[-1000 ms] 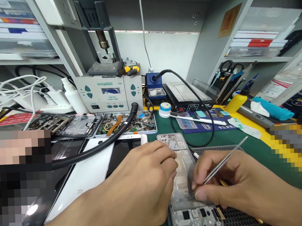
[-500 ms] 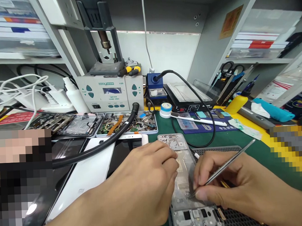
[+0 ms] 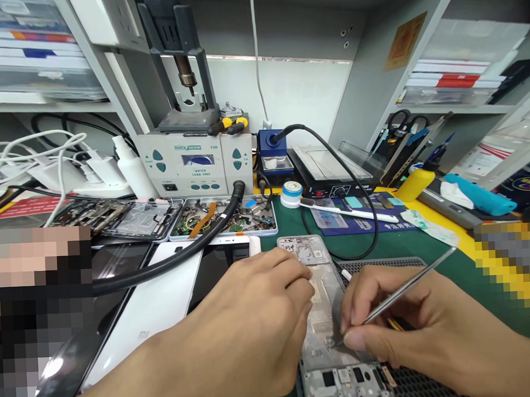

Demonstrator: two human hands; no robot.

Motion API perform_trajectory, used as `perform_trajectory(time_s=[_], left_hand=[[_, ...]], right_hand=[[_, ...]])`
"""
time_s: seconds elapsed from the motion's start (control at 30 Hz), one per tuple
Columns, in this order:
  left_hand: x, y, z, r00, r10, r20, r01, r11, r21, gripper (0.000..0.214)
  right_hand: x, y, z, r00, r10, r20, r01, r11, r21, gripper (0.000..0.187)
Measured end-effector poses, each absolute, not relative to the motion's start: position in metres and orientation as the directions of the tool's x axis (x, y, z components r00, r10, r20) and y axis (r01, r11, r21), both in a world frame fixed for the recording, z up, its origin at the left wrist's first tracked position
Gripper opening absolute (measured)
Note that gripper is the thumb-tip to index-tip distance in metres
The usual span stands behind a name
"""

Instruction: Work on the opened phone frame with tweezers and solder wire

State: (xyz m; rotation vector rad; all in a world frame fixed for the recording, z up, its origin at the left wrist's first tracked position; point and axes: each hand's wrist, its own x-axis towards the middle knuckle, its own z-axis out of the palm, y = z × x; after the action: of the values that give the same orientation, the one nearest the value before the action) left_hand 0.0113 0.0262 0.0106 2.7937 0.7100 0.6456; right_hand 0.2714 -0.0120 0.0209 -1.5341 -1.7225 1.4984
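Left hand (image 3: 253, 322) lies knuckles-up over the left edge of the opened silver phone frame (image 3: 320, 328), fingertips curled onto it. Its palm side is hidden, so cannot tell if it clamps the frame or only presses. Right hand (image 3: 411, 321) has thumb and fingers pinched tight on the thin silver metal tweezers (image 3: 405, 289), shaft slanting up to the right. The tips are down at the frame's middle, half hidden by the thumb; anything between them is too small to tell. Frame lies flat between both hands, near end cut off by the bottom edge, near part on the black perforated rubber mat (image 3: 413, 385), far part on the smooth green bench mat (image 3: 394, 242). It is rectangular dull metal with small cut-outs. Glossy white slab phone (image 3: 151, 309) lies just left, crossed at its far end by a thick black rubber hose (image 3: 162, 267). Pixelated blocks (image 3: 37, 314) mask both side edges.
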Motion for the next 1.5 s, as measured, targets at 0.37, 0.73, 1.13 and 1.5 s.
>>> perform_trajectory(time_s=[0.37,0.73,1.13,1.5], left_hand=[[0.013,0.027,0.012,0.786,0.485,0.383,0.413,-0.873,0.258,0.026],[0.012,0.024,0.012,0.788,0.489,0.373,0.408,-0.87,0.278,0.03],[0.011,0.025,0.011,0.795,0.477,0.375,0.401,-0.877,0.266,0.025],[0.014,0.025,0.012,0.8,0.459,0.387,0.4,-0.888,0.226,0.033]], right_hand=[[0.269,-0.012,0.024,-0.321,0.886,-0.335,0.496,-0.144,-0.856,0.042],[0.255,-0.007,0.026,-0.298,0.93,-0.213,0.424,-0.071,-0.903,0.05],[0.274,-0.015,0.017,-0.338,0.87,-0.36,0.445,-0.189,-0.875,0.044],[0.273,-0.013,0.015,-0.366,0.837,-0.408,0.414,-0.246,-0.876,0.043]])
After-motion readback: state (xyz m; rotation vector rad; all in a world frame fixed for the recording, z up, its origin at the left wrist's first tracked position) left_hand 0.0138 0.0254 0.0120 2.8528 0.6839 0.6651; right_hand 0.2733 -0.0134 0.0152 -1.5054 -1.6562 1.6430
